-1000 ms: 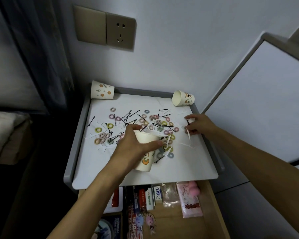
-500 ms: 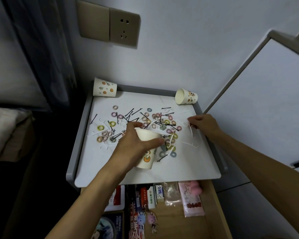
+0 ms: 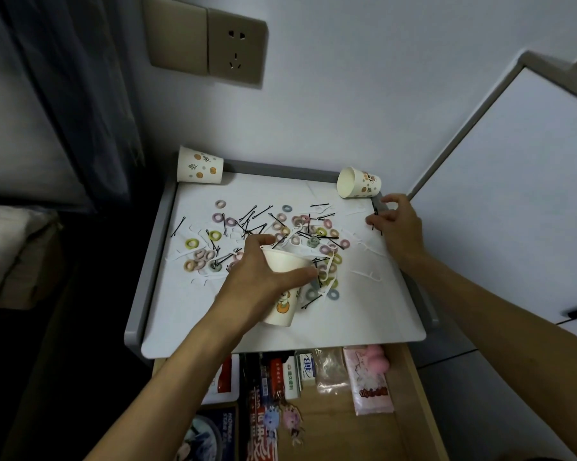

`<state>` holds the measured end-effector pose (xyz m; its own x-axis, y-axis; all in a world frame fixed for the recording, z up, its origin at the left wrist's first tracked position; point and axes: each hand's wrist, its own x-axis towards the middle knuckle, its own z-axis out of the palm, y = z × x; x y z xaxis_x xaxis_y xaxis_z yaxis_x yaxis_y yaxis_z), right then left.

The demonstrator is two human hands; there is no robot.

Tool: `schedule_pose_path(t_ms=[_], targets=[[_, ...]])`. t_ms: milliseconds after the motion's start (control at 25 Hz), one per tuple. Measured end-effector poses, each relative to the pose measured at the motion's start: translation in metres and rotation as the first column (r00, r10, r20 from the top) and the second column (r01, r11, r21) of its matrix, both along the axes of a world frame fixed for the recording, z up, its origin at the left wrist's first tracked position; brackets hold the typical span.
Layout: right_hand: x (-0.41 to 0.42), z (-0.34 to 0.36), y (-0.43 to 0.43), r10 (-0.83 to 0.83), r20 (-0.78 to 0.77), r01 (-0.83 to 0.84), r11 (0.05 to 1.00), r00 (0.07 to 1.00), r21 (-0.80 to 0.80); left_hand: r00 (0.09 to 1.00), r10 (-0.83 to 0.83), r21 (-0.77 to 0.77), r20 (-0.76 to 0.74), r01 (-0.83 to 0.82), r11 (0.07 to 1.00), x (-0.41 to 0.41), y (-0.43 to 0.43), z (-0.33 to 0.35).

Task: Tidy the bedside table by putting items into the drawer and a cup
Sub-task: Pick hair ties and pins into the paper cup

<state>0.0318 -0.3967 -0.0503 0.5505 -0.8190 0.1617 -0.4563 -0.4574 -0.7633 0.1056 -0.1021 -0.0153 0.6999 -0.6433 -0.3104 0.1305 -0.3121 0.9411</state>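
A: What did the bedside table [image 3: 152,261] look like?

B: It had a white top and a grey rim, and it was tucked against a pale wall beneath a wall socket [image 3: 237,49]. Small coloured hair ties [image 3: 215,235], black hairpins [image 3: 257,212] and white floss picks [image 3: 367,273] lay scattered from the centre out toward 9 and 3 o'clock.

A: And the cup?

B: The paper cup [image 3: 282,309] was just toward 6 o'clock of centre, tilted, with its mouth facing 12 o'clock. The left hand [image 3: 263,281] held it, thumb and fingers wrapped round its upper wall. I couldn't tell whether its base touched the top.

A: The other hand?

B: The right hand [image 3: 398,227] was over the rim at 2 o'clock. Its fingers were curled in a narrow pinch on what looked like a black hairpin [image 3: 376,212].

A: Anything else?

B: A second cup [image 3: 358,183] lay on its side in the 1 o'clock corner, and a third cup [image 3: 198,169] sat in the 11 o'clock corner. At 6 o'clock the drawer [image 3: 410,394] stood open, with a pink packet [image 3: 370,384] and small boxes [image 3: 305,366] inside.
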Motion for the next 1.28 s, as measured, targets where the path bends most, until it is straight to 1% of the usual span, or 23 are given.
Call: schedule_pose_path(t_ms=[80,160,200,240,280,360,440,480,520,560,600,640,720,760,800,920,1000,1040,1080,1120,1160,1200,1280], targets=[[0.001,0.0,0.004,0.013,0.014,-0.015,0.997,1.0,0.079,1.0,-0.006,0.002,-0.001,0.006,1.0,0.0,-0.001,-0.001],[0.004,0.006,0.016,0.083,0.068,-0.093,0.983,0.994,0.159,1.0,-0.009,-0.003,0.007,0.009,1.0,0.0,-0.001,-0.003],[0.006,0.013,0.024,0.164,0.066,-0.172,0.973,0.984,0.151,1.0,-0.013,-0.004,0.023,0.013,1.0,0.0,-0.001,-0.005],[0.008,0.021,0.034,0.283,0.022,-0.284,0.954,0.959,0.096,0.998,-0.019,-0.001,0.052,0.019,1.0,0.0,-0.002,-0.005],[0.01,0.03,0.044,0.424,-0.052,-0.423,0.906,0.904,0.031,0.996,-0.028,0.006,0.09,0.028,1.0,-0.001,-0.002,-0.006],[0.014,0.048,0.069,0.663,-0.214,-0.682,0.731,0.718,-0.025,0.986,-0.047,0.02,0.158,0.045,0.999,-0.002,-0.002,-0.006],[0.017,0.058,0.094,0.773,-0.346,-0.832,0.553,0.532,-0.044,0.975,-0.083,0.028,0.205,0.079,0.996,-0.005,-0.003,-0.006],[0.018,0.059,0.103,0.797,-0.391,-0.875,0.482,0.46,-0.047,0.967,-0.099,0.029,0.234,0.095,0.995,-0.005,-0.004,-0.007],[0.019,0.06,0.11,0.809,-0.417,-0.897,0.44,0.413,-0.035,0.959,-0.108,0.026,0.261,0.105,0.994,-0.006,-0.004,-0.008],[0.018,0.061,0.115,0.814,-0.421,-0.902,0.432,0.4,-0.022,0.952,-0.11,0.02,0.285,0.108,0.994,-0.006,-0.004,-0.009],[0.017,0.061,0.117,0.812,-0.398,-0.888,0.459,0.427,-0.017,0.945,-0.11,0.02,0.307,0.109,0.994,-0.005,-0.004,-0.009],[0.015,0.061,0.118,0.803,-0.34,-0.857,0.515,0.489,-0.014,0.938,-0.112,0.026,0.327,0.11,0.994,-0.006,-0.003,-0.008],[0.012,0.058,0.114,0.744,-0.168,-0.752,0.658,0.647,0.019,0.932,-0.107,0.039,0.347,0.1,0.994,-0.005,-0.003,-0.006],[0.01,0.055,0.113,0.706,-0.109,-0.705,0.707,0.7,0.053,0.932,-0.097,0.034,0.35,0.091,0.995,-0.003,-0.002,-0.006],[0.009,0.053,0.114,0.679,-0.084,-0.673,0.734,0.729,0.094,0.932,-0.087,0.024,0.351,0.083,0.996,-0.003,-0.002,-0.005],[0.007,0.045,0.118,0.674,-0.021,-0.654,0.724,0.738,0.22,0.937,-0.061,-0.001,0.345,0.066,0.998,0.0,-0.001,-0.005],[0.006,0.038,0.117,0.658,0.016,-0.642,0.729,0.753,0.239,0.937,-0.031,0.005,0.349,0.031,1.0,0.001,0.001,-0.004],[0.003,0.033,0.114,0.666,-0.03,-0.652,0.737,0.745,0.18,0.934,-0.007,0.006,0.357,0.005,1.0,0.002,0.003,-0.004],[-0.001,0.026,0.111,0.688,-0.137,-0.685,0.725,0.713,0.075,0.931,0.025,0.001,0.363,-0.027,1.0,0.006,0.005,-0.004],[-0.006,0.017,0.109,0.704,-0.272,-0.736,0.676,0.656,-0.026,0.93,0.06,-0.008,0.362,-0.062,0.998,0.009,0.007,-0.003],[-0.012,0.005,0.108,0.702,-0.388,-0.782,0.616,0.597,-0.089,0.931,0.093,-0.019,0.354,-0.092,0.996,0.014,0.009,-0.001],[-0.018,-0.005,0.107,0.693,-0.456,-0.808,0.578,0.559,-0.112,0.932,0.119,-0.032,0.342,-0.115,0.993,0.018,0.011,0.0],[-0.025,-0.021,0.107,0.676,-0.473,-0.803,0.582,0.565,-0.126,0.941,0.143,-0.059,0.306,-0.132,0.99,0.022,0.014,0.003]])
